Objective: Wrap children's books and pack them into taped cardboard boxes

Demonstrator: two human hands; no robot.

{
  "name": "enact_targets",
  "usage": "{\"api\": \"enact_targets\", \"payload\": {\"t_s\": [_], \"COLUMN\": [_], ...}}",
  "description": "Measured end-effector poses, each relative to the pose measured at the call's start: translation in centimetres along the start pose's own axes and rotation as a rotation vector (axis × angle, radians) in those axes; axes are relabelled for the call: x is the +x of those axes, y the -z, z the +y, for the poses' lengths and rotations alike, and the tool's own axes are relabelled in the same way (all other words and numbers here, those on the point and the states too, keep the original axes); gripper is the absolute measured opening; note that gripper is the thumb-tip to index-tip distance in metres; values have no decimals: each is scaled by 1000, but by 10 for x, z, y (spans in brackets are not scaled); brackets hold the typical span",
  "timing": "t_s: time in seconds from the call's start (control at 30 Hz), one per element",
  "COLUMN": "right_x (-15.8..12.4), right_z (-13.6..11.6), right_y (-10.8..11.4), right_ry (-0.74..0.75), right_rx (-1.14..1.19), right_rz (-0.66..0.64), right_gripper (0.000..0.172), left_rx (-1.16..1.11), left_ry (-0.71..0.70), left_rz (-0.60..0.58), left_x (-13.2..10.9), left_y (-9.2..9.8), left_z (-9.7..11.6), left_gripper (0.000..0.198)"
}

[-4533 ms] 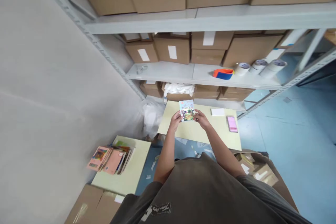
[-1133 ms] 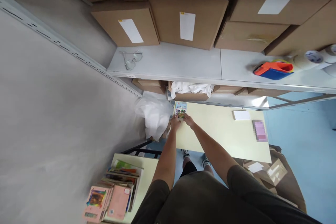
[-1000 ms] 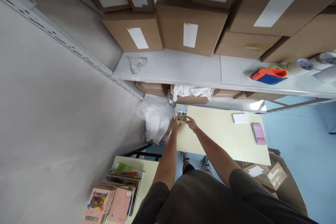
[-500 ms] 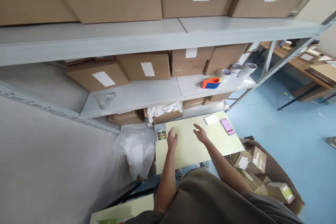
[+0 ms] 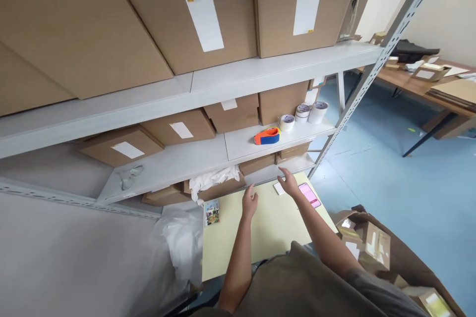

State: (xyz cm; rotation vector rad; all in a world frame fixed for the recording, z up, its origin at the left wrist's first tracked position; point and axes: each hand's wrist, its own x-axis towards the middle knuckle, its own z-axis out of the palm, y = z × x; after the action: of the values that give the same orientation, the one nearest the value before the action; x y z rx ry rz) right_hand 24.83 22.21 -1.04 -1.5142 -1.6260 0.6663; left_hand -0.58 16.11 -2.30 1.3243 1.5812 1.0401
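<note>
Both my hands hover over a pale yellow tabletop (image 5: 275, 223) with nothing in them. My left hand (image 5: 250, 203) is open, thumb apart from the fingers, to the right of a small colourful picture booklet or box (image 5: 211, 212). My right hand (image 5: 288, 183), also open with its fingers apart, is above the far right part of the table. It partly covers a small white flat item (image 5: 278, 187). Beside my right wrist lies a phone (image 5: 309, 195) with a pink screen.
Behind the table, a grey metal shelf (image 5: 201, 151) bears cardboard boxes (image 5: 232, 114), an orange and blue tape dispenser (image 5: 267, 136), white tape rolls (image 5: 287, 122) and safety glasses (image 5: 131, 176). White plastic bags (image 5: 182, 242) hang at the left; a bin of small cartons (image 5: 375, 245) stands at the right.
The view has turned to the right and up. My right hand has moved right across the table, over the white item and towards the phone. My left hand stays open, now farther from the booklet.
</note>
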Motion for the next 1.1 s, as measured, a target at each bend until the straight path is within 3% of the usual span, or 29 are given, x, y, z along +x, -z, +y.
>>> {"api": "enact_targets", "payload": {"t_s": [0.13,0.27,0.37,0.47,0.63,0.8,0.93,1.1], "right_x": [105,193,220,220,183,108,29,-78], "right_z": [-27,-64,-78,-80,-83,-76,-50,-4], "right_y": [26,33,27,22,34,51,52,40], "right_ry": [214,271,205,174,158,153,96,-90], "right_rx": [-75,-238,-392,-447,-514,-546,-551,-605], "right_rz": [21,-86,-194,-196,-178,-51,24,45], "right_gripper": [64,69,63,55,44,37,34,27], "left_rx": [41,76,78,48,-12,-26,-48,-65], "left_ry": [-3,3,-9,-21,-61,-85,-41,37], "left_rz": [73,149,183,199,145,83,42,-34], "left_x": [-5,-18,-25,-23,-9,1,-12,-50], "left_y": [-5,0,7,13,18,23,19,6], "left_z": [16,23,24,28,43,44,25,-11], "left_gripper": [51,52,52,52,49,49,47,47]}}
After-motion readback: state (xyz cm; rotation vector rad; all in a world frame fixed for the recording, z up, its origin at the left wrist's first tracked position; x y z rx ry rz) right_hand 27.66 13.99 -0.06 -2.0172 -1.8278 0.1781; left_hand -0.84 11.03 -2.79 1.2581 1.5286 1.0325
